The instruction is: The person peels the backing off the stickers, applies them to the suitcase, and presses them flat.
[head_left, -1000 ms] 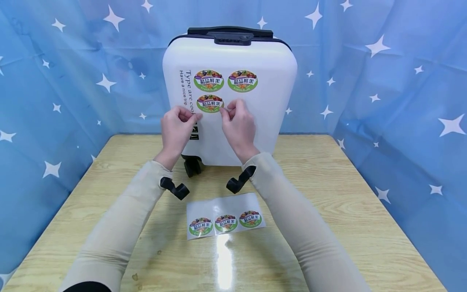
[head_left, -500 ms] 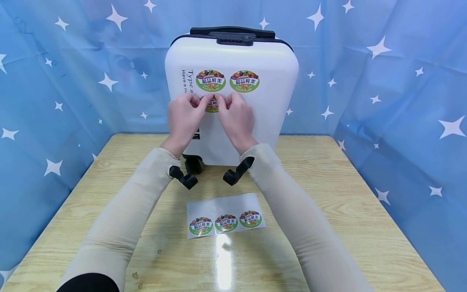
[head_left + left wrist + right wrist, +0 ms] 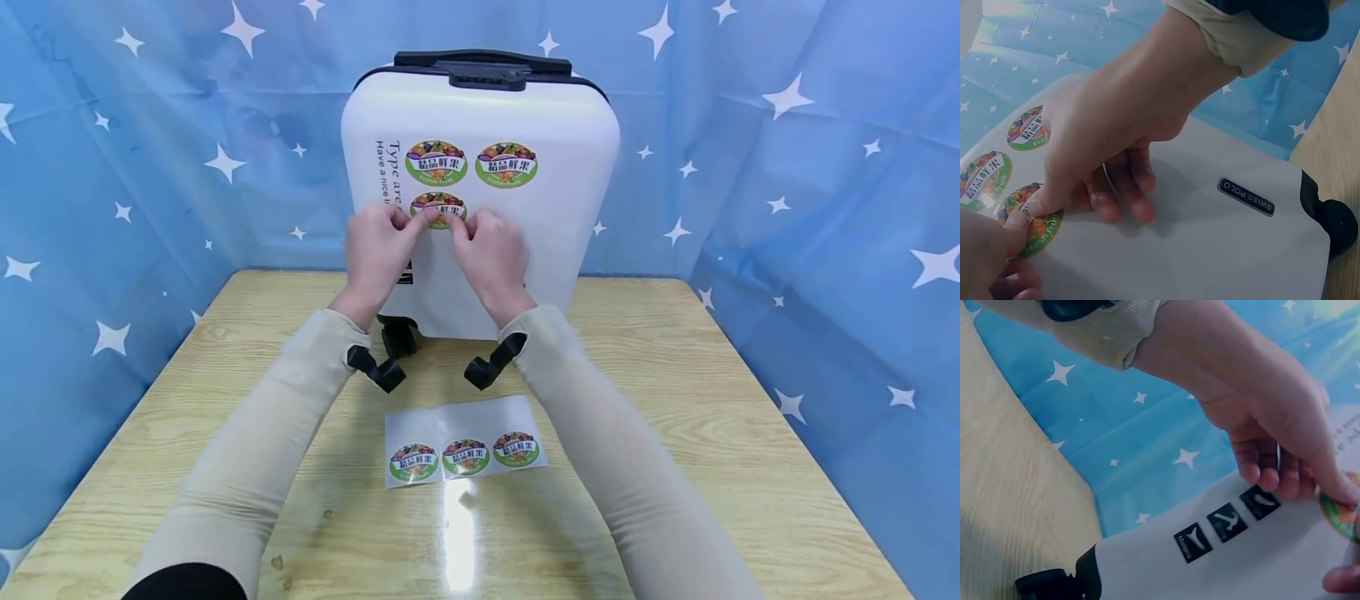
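Note:
An oval fruit sticker (image 3: 438, 200) lies against the front of a white suitcase (image 3: 540, 125), below the left one of two like stickers. On its lower part rest the thumb tips of my left hand (image 3: 378, 254) and right hand (image 3: 491, 258), side by side; the other fingers are loosely bent. In the left wrist view the right hand (image 3: 1104, 125) shows largest, thumb pressing the sticker (image 3: 1041, 234), with part of the left hand (image 3: 985, 256) at the left edge. The right wrist view shows the left hand (image 3: 1260, 394) touching the sticker (image 3: 1338, 515), partly cut off.
A sheet (image 3: 480, 412) with three more fruit stickers lies on the wooden table (image 3: 645, 400), in front of the suitcase. Two upper stickers, the left (image 3: 437, 163) and the right (image 3: 507, 165), are on the suitcase. A star-patterned blue cloth (image 3: 300, 108) surrounds the table.
Both hands have come closer together, from the sticker's sides onto its face. In the last half second the thumbs have slid down from its top to its lower part.

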The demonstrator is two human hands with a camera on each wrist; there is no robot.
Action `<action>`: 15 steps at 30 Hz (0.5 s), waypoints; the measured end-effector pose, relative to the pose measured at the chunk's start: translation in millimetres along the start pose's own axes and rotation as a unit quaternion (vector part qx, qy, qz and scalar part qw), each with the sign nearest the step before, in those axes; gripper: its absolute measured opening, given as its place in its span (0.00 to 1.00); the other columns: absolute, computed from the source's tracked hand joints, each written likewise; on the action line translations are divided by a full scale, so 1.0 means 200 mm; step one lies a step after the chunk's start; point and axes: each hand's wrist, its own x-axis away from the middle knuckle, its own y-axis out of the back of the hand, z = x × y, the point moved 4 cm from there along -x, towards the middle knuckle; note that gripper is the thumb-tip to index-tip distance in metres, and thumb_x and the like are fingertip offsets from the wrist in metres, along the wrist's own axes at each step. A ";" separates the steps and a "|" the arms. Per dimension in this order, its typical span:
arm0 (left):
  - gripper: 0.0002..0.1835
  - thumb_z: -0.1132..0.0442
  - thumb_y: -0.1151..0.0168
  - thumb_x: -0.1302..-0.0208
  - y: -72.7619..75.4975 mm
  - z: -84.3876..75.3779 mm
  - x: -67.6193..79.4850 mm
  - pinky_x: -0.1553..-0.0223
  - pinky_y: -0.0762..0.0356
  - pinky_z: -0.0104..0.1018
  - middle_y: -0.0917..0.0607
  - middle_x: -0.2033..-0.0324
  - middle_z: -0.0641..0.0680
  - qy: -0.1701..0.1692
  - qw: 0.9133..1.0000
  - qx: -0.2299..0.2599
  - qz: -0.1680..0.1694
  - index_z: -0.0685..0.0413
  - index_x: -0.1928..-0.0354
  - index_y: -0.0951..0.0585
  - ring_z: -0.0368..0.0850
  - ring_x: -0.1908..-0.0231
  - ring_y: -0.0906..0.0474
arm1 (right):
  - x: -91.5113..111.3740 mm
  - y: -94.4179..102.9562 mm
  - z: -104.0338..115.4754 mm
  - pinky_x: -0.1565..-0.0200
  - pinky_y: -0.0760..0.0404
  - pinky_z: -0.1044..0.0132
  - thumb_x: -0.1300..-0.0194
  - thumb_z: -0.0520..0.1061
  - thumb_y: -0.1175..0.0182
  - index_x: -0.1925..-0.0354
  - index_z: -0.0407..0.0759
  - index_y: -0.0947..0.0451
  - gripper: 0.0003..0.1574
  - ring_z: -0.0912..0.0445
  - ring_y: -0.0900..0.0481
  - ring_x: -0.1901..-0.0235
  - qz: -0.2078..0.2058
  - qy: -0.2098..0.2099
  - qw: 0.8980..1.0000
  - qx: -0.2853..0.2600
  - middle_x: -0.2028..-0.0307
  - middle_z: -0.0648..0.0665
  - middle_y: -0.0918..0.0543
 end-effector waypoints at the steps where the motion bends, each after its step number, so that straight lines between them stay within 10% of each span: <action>1: 0.30 0.36 0.42 0.44 0.00 0.01 0.01 0.84 0.40 0.33 0.23 0.87 0.52 0.004 1.000 0.002 0.003 0.58 0.85 0.22 0.46 0.84 0.30 | 0.01 -0.01 0.00 0.83 0.36 0.67 0.36 0.60 0.45 0.81 0.43 0.27 0.26 0.57 0.30 0.84 0.003 -0.001 1.000 0.000 0.85 0.49 0.27; 15: 0.29 0.37 0.43 0.43 -0.04 0.05 0.06 0.85 0.37 0.36 0.24 0.87 0.52 -0.001 1.000 -0.007 -0.003 0.55 0.85 0.24 0.45 0.85 0.29 | 0.05 -0.05 -0.05 0.80 0.34 0.66 0.37 0.61 0.44 0.79 0.44 0.29 0.25 0.57 0.30 0.83 0.008 -0.016 1.000 -0.021 0.83 0.50 0.26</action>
